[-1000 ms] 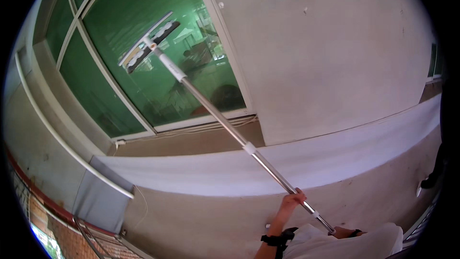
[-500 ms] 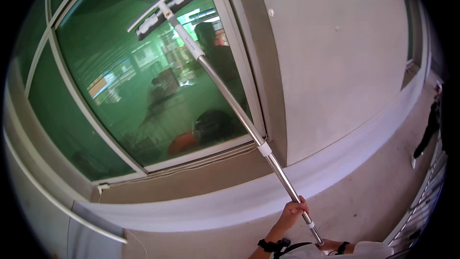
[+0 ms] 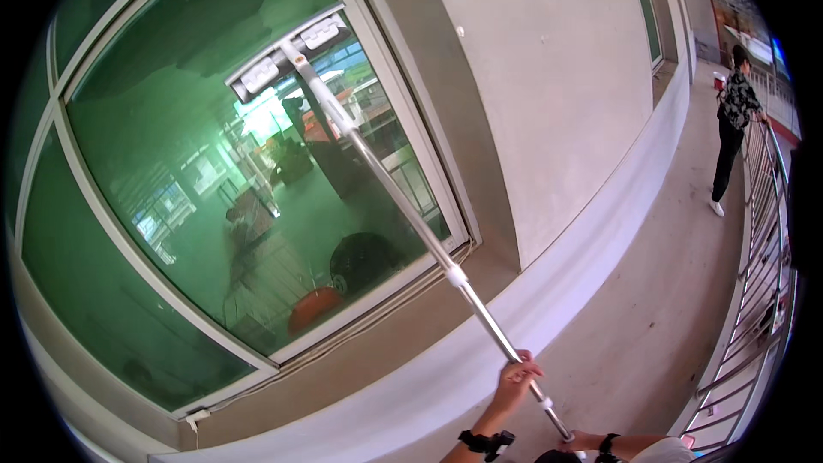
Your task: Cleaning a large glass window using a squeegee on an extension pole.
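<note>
A window squeegee with a long metal pole (image 3: 403, 201) slants up to the left from my hands. Its wide head (image 3: 287, 53), with a dark strip and white clips, lies against the green-tinted window pane (image 3: 197, 120), its right end close to the window frame. My left hand (image 3: 517, 375), a black band on its wrist, is closed around the lower pole. Lower down, at the pole's bottom end, my right hand (image 3: 585, 441) is closed too; its fingers are partly hidden near the picture's lower edge.
A plain pale wall (image 3: 549, 103) stands right of the window, above a white ledge (image 3: 600, 214). Further right, a walkway (image 3: 634, 326) runs beside a metal railing (image 3: 746, 317). A person (image 3: 735, 116) in dark clothes stands at that railing. Cables (image 3: 377, 297) run along the sill.
The squeegee head has moved down the pane, and its pad and blade now look closer together. My view has swung right, bringing the person at the railing fully into sight. Both hands keep their hold.
</note>
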The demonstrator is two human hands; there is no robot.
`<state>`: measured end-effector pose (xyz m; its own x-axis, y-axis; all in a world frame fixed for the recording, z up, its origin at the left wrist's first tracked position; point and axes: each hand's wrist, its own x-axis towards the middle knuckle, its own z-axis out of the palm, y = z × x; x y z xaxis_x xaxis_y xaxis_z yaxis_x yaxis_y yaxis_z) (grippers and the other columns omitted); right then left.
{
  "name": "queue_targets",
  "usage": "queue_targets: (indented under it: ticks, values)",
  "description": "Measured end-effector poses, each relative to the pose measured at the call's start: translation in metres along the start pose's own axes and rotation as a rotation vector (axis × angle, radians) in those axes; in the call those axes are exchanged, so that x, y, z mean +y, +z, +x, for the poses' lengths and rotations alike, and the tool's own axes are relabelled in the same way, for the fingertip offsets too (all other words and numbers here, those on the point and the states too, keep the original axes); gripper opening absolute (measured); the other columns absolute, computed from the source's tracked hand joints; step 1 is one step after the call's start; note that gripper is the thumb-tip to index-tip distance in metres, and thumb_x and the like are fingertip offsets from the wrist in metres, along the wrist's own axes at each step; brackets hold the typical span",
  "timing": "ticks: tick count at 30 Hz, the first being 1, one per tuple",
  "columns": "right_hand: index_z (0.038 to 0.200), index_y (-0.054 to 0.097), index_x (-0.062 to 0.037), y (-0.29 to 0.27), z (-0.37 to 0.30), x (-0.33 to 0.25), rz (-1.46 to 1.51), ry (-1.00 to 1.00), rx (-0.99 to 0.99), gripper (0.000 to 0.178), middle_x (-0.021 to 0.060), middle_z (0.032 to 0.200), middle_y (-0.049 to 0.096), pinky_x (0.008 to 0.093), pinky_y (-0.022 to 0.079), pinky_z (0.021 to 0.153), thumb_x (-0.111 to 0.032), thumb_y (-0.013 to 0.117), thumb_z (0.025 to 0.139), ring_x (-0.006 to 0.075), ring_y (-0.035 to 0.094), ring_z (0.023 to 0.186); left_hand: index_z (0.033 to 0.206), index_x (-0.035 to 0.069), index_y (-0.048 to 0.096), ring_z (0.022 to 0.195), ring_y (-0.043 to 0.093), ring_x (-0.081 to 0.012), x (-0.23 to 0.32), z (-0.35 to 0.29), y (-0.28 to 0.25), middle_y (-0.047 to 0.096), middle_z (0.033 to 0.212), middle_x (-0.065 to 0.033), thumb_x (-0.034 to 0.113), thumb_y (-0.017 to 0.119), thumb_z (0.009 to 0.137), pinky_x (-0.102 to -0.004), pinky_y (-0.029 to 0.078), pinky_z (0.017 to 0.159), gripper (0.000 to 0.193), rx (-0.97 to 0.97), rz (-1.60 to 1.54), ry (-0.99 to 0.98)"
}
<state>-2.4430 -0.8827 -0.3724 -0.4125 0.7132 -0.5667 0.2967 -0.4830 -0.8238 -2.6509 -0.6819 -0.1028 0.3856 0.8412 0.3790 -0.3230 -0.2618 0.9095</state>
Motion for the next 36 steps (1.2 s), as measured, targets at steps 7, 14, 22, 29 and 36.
queue_targets:
  ticks: [7,14,22,29,36]
  values:
    - [0.075,0.062,-0.0058,0.068,0.073,-0.150,0.014,-0.232,0.080,0.022,0.0047,0.062,0.059,0.0324,0.046,0.058,-0.026,0.062,0.083,0.0177,0.057,0.059,0.145,0.000,0.010,0.091,0.053,-0.0308,0.158,0.074,-0.029,0.044,0.120,-0.0227,0.001,0.047,0.093,-0.0408,0.044,0.088,0.064,0.316,0.802,0.360]
    - [0.092,0.058,-0.0096,0.029,0.026,-0.239,0.185,-0.564,-0.159,0.033,-0.0027,0.073,0.055,0.0256,0.042,0.064,-0.042,0.055,0.093,0.0086,0.050,0.069,0.148,0.008,0.003,0.048,0.049,-0.0137,0.245,0.151,-0.005,0.054,0.082,-0.0095,0.017,0.043,0.099,-0.0283,0.043,0.042,0.064,0.338,0.747,0.199]
    - [0.115,0.057,-0.0031,-0.026,-0.089,-0.256,0.003,-0.477,-0.198,0.036,0.0084,0.105,0.064,0.0326,0.045,0.090,-0.031,0.053,0.094,0.0173,0.058,0.102,0.112,-0.007,0.031,0.052,0.056,-0.0178,0.295,0.156,-0.015,0.056,0.089,-0.0178,0.012,0.054,0.092,-0.0311,0.048,0.046,0.036,0.455,0.830,0.374]
    - [0.114,0.055,-0.0030,-0.132,-0.245,-0.334,0.065,-0.730,0.220,0.033,0.0085,0.095,0.065,0.0276,0.047,0.077,-0.029,0.042,0.098,0.0140,0.061,0.085,0.112,-0.003,0.034,0.055,0.049,-0.0142,0.284,0.155,-0.020,0.053,0.094,-0.0163,0.014,0.054,0.094,-0.0287,0.046,0.049,0.032,0.423,0.796,0.342]
    - [0.108,0.060,-0.0046,-0.213,-0.239,-0.363,-0.457,-0.457,0.023,0.025,0.0082,0.101,0.065,0.0345,0.049,0.079,-0.023,0.050,0.094,0.0230,0.062,0.090,0.126,0.001,0.033,0.052,0.048,-0.0128,0.292,0.164,-0.045,0.054,0.099,-0.0172,0.018,0.053,0.095,-0.0275,0.043,0.047,0.041,0.428,0.746,0.252]
